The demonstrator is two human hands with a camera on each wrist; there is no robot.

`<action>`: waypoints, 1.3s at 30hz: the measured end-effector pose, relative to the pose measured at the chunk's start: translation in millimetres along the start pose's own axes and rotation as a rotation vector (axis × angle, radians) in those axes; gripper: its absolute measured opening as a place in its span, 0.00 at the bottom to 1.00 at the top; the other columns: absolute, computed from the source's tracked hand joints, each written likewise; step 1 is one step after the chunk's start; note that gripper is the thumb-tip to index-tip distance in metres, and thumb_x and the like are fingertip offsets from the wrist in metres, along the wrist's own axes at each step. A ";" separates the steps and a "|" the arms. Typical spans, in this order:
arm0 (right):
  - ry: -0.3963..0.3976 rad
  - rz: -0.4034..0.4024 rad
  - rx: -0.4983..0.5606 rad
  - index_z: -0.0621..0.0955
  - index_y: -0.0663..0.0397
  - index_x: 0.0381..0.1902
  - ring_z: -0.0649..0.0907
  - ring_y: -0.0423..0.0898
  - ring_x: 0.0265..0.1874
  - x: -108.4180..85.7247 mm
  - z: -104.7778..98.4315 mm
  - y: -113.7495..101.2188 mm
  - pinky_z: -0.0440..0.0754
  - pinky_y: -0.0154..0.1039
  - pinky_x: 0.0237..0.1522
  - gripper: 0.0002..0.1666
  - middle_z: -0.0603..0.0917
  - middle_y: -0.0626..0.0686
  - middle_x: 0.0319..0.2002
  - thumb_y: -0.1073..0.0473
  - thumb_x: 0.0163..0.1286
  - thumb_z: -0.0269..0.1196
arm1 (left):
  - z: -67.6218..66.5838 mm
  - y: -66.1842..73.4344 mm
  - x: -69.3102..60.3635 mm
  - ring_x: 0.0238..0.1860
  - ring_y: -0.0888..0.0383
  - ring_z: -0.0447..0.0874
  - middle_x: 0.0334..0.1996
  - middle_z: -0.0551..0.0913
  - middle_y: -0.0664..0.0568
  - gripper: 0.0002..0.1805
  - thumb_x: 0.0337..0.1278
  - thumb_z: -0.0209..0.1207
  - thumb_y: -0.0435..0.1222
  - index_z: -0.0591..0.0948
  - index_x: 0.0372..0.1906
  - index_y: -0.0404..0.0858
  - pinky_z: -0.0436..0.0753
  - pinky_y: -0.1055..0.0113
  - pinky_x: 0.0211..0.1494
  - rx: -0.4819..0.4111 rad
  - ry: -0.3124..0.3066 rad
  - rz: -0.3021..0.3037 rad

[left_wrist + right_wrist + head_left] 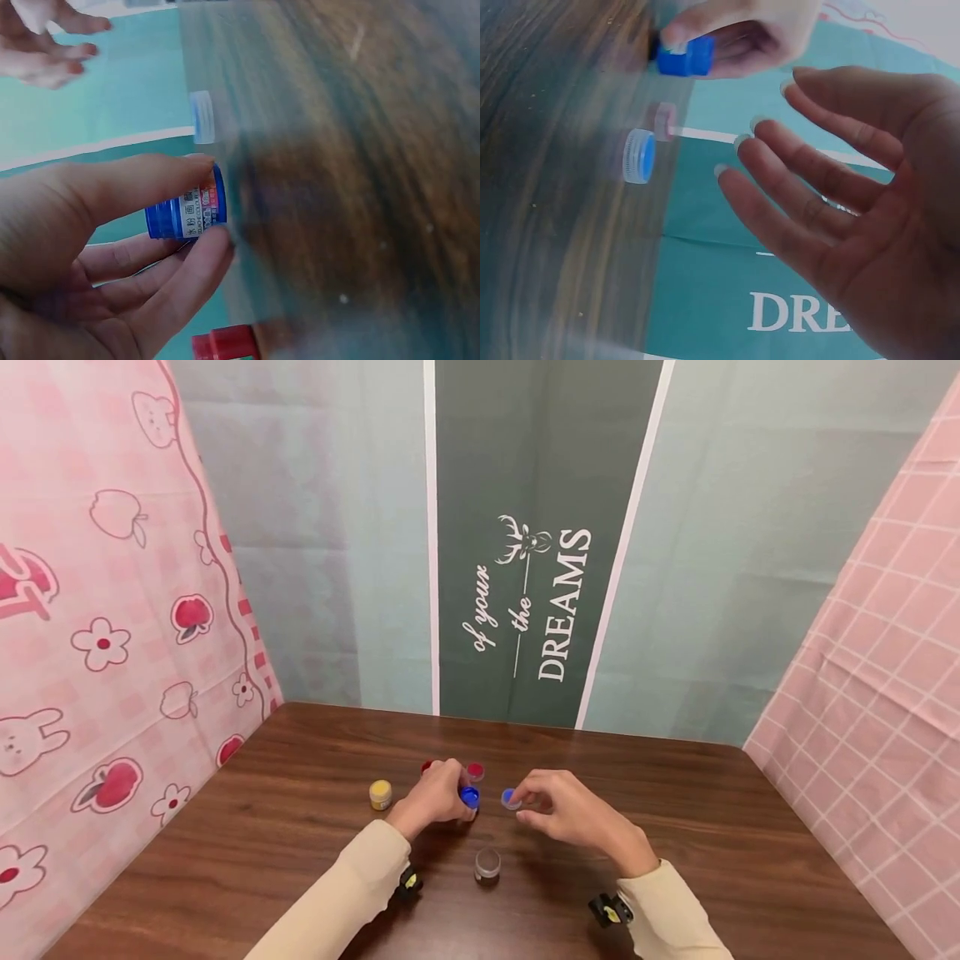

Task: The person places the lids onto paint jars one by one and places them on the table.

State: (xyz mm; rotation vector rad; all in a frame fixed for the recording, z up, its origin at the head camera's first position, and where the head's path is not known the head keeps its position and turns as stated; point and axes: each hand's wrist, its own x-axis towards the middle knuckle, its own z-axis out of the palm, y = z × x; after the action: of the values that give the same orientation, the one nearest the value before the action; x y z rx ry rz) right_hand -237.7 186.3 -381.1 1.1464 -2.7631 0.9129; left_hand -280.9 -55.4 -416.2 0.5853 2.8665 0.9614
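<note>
Your left hand (pixel 435 793) is gripping the blue jar (pixel 470 797) between thumb and fingers. The jar is standing roughly upright, its long axis vertical; whether its base is touching the table (pixel 750 843) you cannot tell. Your right hand (pixel 566 806) is holding nothing, its fingers bending loosely with space between them.

The relation that seems to matter most is where the blue lid (pixel 512 799) is lying: flat on the table, to the right of the blue jar, between your two hands. It is sitting below and to the left of your right fingertips, and the right wrist view is showing a gap there. Your right hand seems the nearer one.

Of the containers, the blue jar is standing uncapped, showing blue inside. The yellow jar (pixel 381 794) is sitting to the left, yellow showing at its top. The dark jar (pixel 487 867) is standing on the near side, looking brown. The red jar (pixel 226 343) is partly hiding behind your left hand, its contents not showing; the red lid (pixel 476 772) is lying just beyond the blue jar.
</note>
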 end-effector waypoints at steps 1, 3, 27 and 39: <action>0.004 0.008 -0.009 0.87 0.58 0.44 0.87 0.39 0.39 1.0 0.5 1.6 0.89 0.45 0.45 0.08 0.89 0.55 0.42 0.65 0.67 0.70 | -0.7 1.2 -0.9 0.39 0.51 0.87 0.37 0.89 0.42 0.17 0.42 0.79 0.31 0.87 0.39 0.31 0.90 0.52 0.49 0.004 -0.001 0.007; 0.009 0.024 -0.030 0.87 0.60 0.43 0.87 0.42 0.39 3.7 2.3 5.1 0.89 0.44 0.43 0.08 0.89 0.56 0.41 0.65 0.67 0.70 | -2.0 3.9 -3.6 0.39 0.51 0.87 0.37 0.89 0.42 0.17 0.42 0.79 0.31 0.87 0.39 0.31 0.90 0.52 0.49 0.005 -0.002 0.022; -0.110 0.088 -0.277 0.86 0.56 0.34 0.79 0.45 0.34 37.3 30.9 29.1 0.86 0.43 0.41 0.08 0.83 0.54 0.36 0.71 0.58 0.72 | -13.5 11.3 -20.1 0.36 0.58 0.85 0.36 0.90 0.47 0.18 0.38 0.79 0.31 0.87 0.39 0.32 0.89 0.58 0.45 -0.021 -0.064 0.085; -0.074 0.082 -0.113 0.87 0.57 0.42 0.83 0.44 0.36 22.6 21.3 21.0 0.87 0.39 0.42 0.10 0.85 0.51 0.37 0.66 0.62 0.72 | -13.8 15.2 -27.0 0.35 0.60 0.85 0.37 0.91 0.46 0.18 0.40 0.78 0.31 0.88 0.41 0.33 0.89 0.60 0.46 -0.041 -0.053 0.111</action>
State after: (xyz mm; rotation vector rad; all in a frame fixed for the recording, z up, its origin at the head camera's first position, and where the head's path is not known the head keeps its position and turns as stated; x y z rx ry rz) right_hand -263.6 172.5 -404.4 1.0792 -2.8978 0.7227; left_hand -253.3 -62.2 -397.8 0.7615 2.7861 1.0014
